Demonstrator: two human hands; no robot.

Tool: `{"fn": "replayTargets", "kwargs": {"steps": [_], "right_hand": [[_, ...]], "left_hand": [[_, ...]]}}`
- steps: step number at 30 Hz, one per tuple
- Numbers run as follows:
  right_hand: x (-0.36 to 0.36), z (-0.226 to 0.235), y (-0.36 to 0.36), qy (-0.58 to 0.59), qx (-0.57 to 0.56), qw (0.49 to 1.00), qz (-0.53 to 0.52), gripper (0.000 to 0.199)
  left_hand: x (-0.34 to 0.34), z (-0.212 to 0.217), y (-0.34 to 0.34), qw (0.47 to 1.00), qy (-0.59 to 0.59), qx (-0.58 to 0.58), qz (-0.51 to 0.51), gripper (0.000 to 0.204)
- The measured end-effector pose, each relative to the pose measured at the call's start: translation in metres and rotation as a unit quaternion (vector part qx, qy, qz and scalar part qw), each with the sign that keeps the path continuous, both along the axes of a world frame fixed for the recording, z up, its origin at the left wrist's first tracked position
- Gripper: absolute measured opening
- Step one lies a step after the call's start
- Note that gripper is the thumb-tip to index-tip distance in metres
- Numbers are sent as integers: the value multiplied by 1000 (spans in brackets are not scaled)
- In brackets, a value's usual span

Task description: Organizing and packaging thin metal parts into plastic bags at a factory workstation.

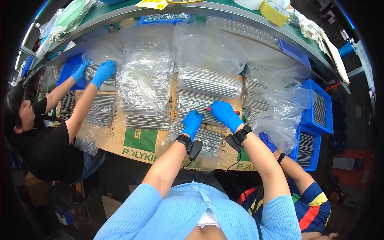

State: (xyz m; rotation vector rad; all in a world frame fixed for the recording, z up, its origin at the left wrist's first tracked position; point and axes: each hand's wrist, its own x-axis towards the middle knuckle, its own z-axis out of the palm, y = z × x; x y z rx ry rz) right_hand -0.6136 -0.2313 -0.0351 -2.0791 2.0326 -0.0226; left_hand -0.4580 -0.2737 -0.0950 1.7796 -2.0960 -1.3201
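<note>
In blue gloves, both my hands are over a bundle of thin metal rods [202, 104] in clear plastic. My right hand [225, 114] is closed round a red marker [237, 113]; its red tip end shows beside my fingers, near the bag's surface. My left hand [193, 123] lies on the plastic between this bundle and a nearer bagged bundle [206, 140], with its fingers extended over the film. Beyond lies another wrapped rod bundle [210, 82]. Each of my wrists carries a black strapped device.
A co-worker [40, 132] on the left handles rods with blue gloves. Another person [308, 200] reaches in at the right, near blue bins of rods [316, 108]. Bagged rods [146, 88] cover the brown paper [120, 140]. A metal-edged shelf [168, 16] spans the back.
</note>
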Motion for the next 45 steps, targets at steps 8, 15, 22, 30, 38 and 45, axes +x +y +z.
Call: {"fn": "replayTargets", "kwargs": {"steps": [8,15,22,30,38,45], "right_hand": [[-3,21,3,1,74,997,-20,17],[-11,-32,62,-93,-5,986,-139,25],[33,-31,109,-170,-167,939,-247,27],[35,-79,107,-63,-182,945,-266,16],[14,-67,104,-172,-149,954,-194,14],[21,35,142,-293,-122,944,-91,11]], "left_hand": [[33,-1,20,988,99,-83,-87,21],[38,0,38,956,-2,-231,-179,18],[26,19,27,847,-87,-465,-243,26],[30,14,-12,800,-180,-423,-386,16],[39,24,-43,712,-178,-351,-581,15],[77,138,-14,777,-60,-218,-587,19]]}}
